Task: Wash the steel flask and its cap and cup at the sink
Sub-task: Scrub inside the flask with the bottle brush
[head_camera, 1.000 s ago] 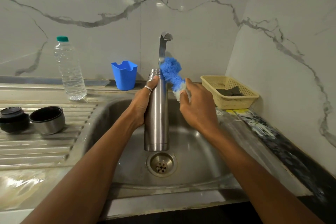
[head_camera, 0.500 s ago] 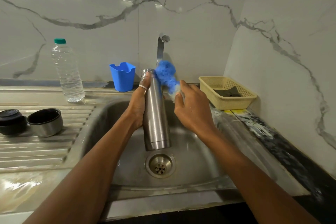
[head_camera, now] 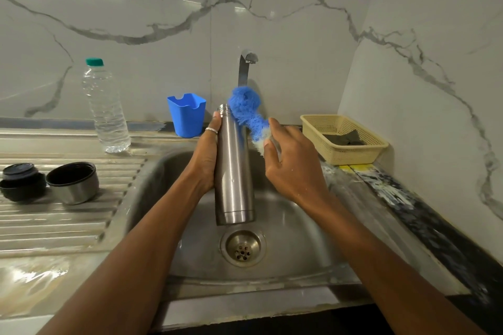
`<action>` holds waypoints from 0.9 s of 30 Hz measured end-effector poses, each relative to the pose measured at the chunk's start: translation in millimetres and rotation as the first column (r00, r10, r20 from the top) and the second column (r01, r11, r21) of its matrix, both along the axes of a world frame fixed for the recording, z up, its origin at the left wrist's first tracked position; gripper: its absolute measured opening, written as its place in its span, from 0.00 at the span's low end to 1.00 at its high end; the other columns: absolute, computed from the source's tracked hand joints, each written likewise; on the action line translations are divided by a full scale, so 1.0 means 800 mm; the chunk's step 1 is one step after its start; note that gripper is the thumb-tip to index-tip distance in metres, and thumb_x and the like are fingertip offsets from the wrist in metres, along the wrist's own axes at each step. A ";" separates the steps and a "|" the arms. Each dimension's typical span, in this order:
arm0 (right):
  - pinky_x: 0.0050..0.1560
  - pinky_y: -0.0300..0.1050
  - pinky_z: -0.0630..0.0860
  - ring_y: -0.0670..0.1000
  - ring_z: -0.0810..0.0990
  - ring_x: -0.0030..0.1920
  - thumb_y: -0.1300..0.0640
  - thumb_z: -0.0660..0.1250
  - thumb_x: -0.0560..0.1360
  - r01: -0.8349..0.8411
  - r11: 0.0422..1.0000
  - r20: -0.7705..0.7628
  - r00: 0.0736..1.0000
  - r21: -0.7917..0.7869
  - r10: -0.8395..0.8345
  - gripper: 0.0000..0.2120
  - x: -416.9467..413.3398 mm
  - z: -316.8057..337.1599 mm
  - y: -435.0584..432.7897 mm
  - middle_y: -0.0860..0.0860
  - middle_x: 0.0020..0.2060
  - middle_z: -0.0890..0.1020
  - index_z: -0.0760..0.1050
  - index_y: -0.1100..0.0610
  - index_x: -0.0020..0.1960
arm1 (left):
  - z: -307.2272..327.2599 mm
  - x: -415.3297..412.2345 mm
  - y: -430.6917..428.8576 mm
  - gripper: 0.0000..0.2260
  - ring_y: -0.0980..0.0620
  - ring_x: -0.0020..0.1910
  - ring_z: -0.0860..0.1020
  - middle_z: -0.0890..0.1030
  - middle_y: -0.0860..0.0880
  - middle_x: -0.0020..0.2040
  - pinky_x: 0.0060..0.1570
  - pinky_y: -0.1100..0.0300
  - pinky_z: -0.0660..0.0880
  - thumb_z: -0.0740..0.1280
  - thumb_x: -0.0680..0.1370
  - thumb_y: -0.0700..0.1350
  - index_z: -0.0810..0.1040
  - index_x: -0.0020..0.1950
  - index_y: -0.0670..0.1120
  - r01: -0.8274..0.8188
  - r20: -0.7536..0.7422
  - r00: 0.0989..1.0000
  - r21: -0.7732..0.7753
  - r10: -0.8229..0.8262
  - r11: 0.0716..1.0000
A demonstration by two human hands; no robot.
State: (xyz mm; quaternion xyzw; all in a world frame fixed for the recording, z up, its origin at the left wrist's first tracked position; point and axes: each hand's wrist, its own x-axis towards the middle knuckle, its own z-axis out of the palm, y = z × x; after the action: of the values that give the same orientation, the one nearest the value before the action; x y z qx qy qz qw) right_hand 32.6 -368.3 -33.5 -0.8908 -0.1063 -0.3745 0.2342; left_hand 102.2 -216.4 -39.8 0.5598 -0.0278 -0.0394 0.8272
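Head view: we are straightening the flask point(head_camera: 234, 171) over the sink point(head_camera: 299, 239), left grip point(head_camera: 204, 163) clamped round it, right grip point(head_camera: 294, 166) pinching the brush point(head_camera: 245, 109) now rubbing its neck, so outside scrubbing seems to be progressing.

Silver flask point(head_camera: 234, 171), blue brush point(head_camera: 244, 106), blue holder point(head_camera: 186, 117), beige basket point(head_camera: 353, 156), grey-veined white marble wall point(head_camera: 299, 8).

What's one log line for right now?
left hand: holds flask over sink | right hand: holds blue brush at neck | cap, cup: drainboard
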 end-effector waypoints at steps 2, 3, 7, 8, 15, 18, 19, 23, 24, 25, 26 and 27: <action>0.51 0.47 0.75 0.55 0.78 0.55 0.57 0.62 0.82 -0.003 0.999 -0.002 1.000 -0.035 0.003 0.23 0.003 0.002 -0.002 0.57 0.58 0.79 0.68 0.60 0.76 | -0.001 0.002 0.003 0.24 0.51 0.35 0.83 0.85 0.47 0.39 0.38 0.55 0.81 0.61 0.80 0.67 0.80 0.55 0.47 0.004 -0.019 1.000 -0.002 -0.004 1.000; 0.52 0.46 0.73 0.56 0.78 0.57 0.57 0.62 0.82 0.023 0.999 -0.021 1.000 -0.030 -0.023 0.23 0.009 0.001 -0.007 0.58 0.59 0.79 0.68 0.60 0.76 | -0.001 0.000 0.004 0.25 0.50 0.35 0.83 0.85 0.46 0.39 0.38 0.55 0.81 0.60 0.80 0.67 0.80 0.56 0.46 0.027 -0.033 0.999 -0.004 -0.027 1.000; 0.53 0.46 0.73 0.57 0.78 0.57 0.57 0.62 0.82 0.049 0.996 -0.069 0.996 -0.069 -0.054 0.23 0.009 -0.005 -0.020 0.58 0.59 0.78 0.68 0.59 0.77 | 0.001 -0.003 0.004 0.28 0.49 0.33 0.83 0.85 0.43 0.38 0.34 0.57 0.81 0.58 0.81 0.66 0.80 0.56 0.42 0.078 -0.015 0.997 -0.005 -0.079 0.997; 0.53 0.46 0.73 0.57 0.78 0.55 0.57 0.62 0.82 0.029 0.998 -0.051 0.998 -0.059 -0.032 0.23 0.006 -0.006 -0.021 0.58 0.57 0.79 0.68 0.60 0.76 | 0.003 -0.003 0.004 0.27 0.50 0.31 0.83 0.84 0.44 0.36 0.32 0.58 0.81 0.57 0.82 0.66 0.80 0.54 0.43 0.082 0.003 0.997 -0.013 -0.082 0.997; 0.52 0.42 0.71 0.53 0.78 0.53 0.58 0.63 0.81 -0.042 0.999 0.054 0.998 0.001 0.042 0.23 0.004 -0.001 -0.009 0.57 0.56 0.80 0.70 0.61 0.75 | 0.002 0.000 0.007 0.28 0.49 0.34 0.82 0.84 0.44 0.40 0.37 0.55 0.81 0.64 0.77 0.69 0.81 0.54 0.44 0.131 0.015 0.991 0.054 -0.132 0.990; 0.58 0.45 0.73 0.55 0.78 0.60 0.58 0.63 0.82 -0.007 0.999 -0.007 1.000 0.046 0.008 0.23 0.010 -0.003 -0.013 0.58 0.62 0.79 0.69 0.60 0.76 | -0.001 0.001 0.008 0.26 0.49 0.33 0.82 0.84 0.45 0.38 0.36 0.56 0.81 0.65 0.77 0.67 0.80 0.54 0.44 0.107 0.008 0.994 0.049 -0.107 0.993; 0.59 0.46 0.74 0.56 0.78 0.60 0.58 0.62 0.82 0.000 0.999 -0.011 1.000 0.044 0.000 0.23 0.010 -0.003 -0.016 0.58 0.62 0.79 0.69 0.60 0.76 | 0.000 0.001 0.008 0.27 0.48 0.34 0.83 0.84 0.44 0.38 0.37 0.55 0.81 0.66 0.76 0.67 0.80 0.56 0.43 0.103 -0.001 0.995 0.040 -0.103 0.994; 0.46 0.48 0.78 0.53 0.79 0.49 0.55 0.62 0.79 -0.087 0.988 0.064 0.993 -0.131 0.096 0.24 -0.008 -0.003 -0.016 0.55 0.54 0.80 0.72 0.59 0.74 | -0.003 0.013 0.016 0.21 0.51 0.32 0.82 0.84 0.45 0.38 0.36 0.57 0.79 0.63 0.80 0.63 0.82 0.51 0.46 0.060 0.009 0.998 0.029 -0.060 0.998; 0.43 0.48 0.78 0.52 0.79 0.46 0.55 0.63 0.79 -0.116 0.975 0.063 0.989 -0.190 0.130 0.24 -0.013 -0.002 -0.016 0.54 0.51 0.80 0.72 0.59 0.73 | -0.003 0.016 0.020 0.20 0.51 0.31 0.82 0.83 0.45 0.38 0.35 0.57 0.78 0.62 0.81 0.61 0.81 0.49 0.46 0.056 0.009 0.998 0.023 -0.056 0.998; 0.40 0.47 0.78 0.51 0.78 0.44 0.54 0.63 0.78 -0.135 0.961 0.060 0.986 -0.242 0.153 0.24 -0.014 -0.001 -0.018 0.53 0.50 0.79 0.73 0.58 0.73 | -0.002 0.019 0.024 0.19 0.52 0.30 0.81 0.82 0.45 0.38 0.34 0.58 0.78 0.61 0.82 0.59 0.80 0.48 0.45 0.053 0.006 0.999 0.020 -0.053 0.998; 0.39 0.46 0.77 0.51 0.78 0.42 0.54 0.64 0.78 -0.141 0.952 0.058 0.985 -0.273 0.163 0.24 -0.012 0.000 -0.020 0.52 0.49 0.79 0.74 0.58 0.73 | -0.001 0.021 0.029 0.19 0.52 0.29 0.81 0.82 0.46 0.37 0.33 0.59 0.78 0.60 0.82 0.58 0.80 0.48 0.44 0.050 0.005 0.999 0.033 -0.050 0.998; 0.39 0.46 0.77 0.51 0.78 0.42 0.54 0.64 0.77 -0.133 0.951 0.062 0.986 -0.279 0.156 0.24 -0.006 0.002 -0.024 0.52 0.48 0.79 0.74 0.58 0.72 | -0.001 0.024 0.032 0.21 0.51 0.30 0.81 0.83 0.45 0.36 0.32 0.59 0.79 0.60 0.82 0.60 0.80 0.51 0.43 0.062 -0.002 0.998 0.040 -0.062 0.997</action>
State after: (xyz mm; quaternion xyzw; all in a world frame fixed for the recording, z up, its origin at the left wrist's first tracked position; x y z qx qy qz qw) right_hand 27.4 -387.4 -31.6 -0.8879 -0.2319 -0.3750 0.1311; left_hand 121.0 -190.7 -40.8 0.5752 -0.0439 -0.0656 0.8142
